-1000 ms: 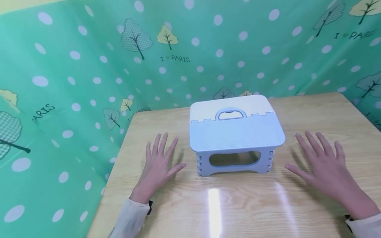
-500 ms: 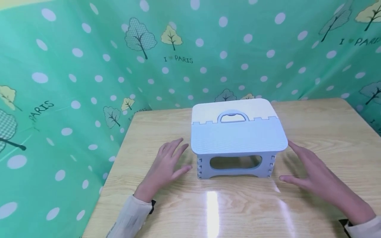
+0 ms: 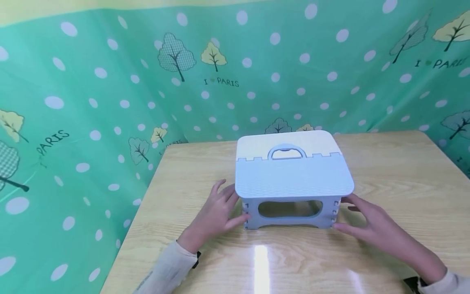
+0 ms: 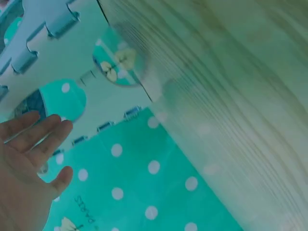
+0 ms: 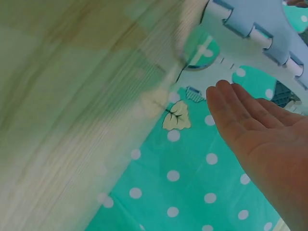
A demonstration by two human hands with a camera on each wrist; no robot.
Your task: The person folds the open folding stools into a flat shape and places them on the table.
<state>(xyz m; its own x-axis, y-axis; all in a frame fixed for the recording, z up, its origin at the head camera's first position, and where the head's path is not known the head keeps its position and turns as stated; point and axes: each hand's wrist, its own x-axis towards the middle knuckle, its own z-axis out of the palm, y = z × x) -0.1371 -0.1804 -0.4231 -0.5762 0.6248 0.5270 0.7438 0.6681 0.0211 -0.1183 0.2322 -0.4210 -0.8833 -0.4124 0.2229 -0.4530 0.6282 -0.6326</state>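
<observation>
A blue and white plastic folding step stool (image 3: 293,177) stands unfolded on the wooden table, its carry handle (image 3: 287,151) in the middle of the top. My left hand (image 3: 216,212) is at the stool's left side, thumb over the front corner and other fingertips partly hidden behind the top's edge. On the opposite side, my right hand (image 3: 376,224) has its thumb right at the front leg corner and its fingers beside the side panel. In the left wrist view the fingers (image 4: 45,137) lie fairly straight along the side panel (image 4: 108,98); the right wrist view shows similarly straight fingers (image 5: 250,108).
The wooden table (image 3: 404,171) extends on both sides of the stool and in front of it. A green dotted cloth (image 3: 110,102) with tree prints hangs behind the table and along its left side.
Both hands have moved inward from spread positions on either side to the stool's sides, their fingers drawing closer together. The stool stays where it stood; the head view shifts slightly.
</observation>
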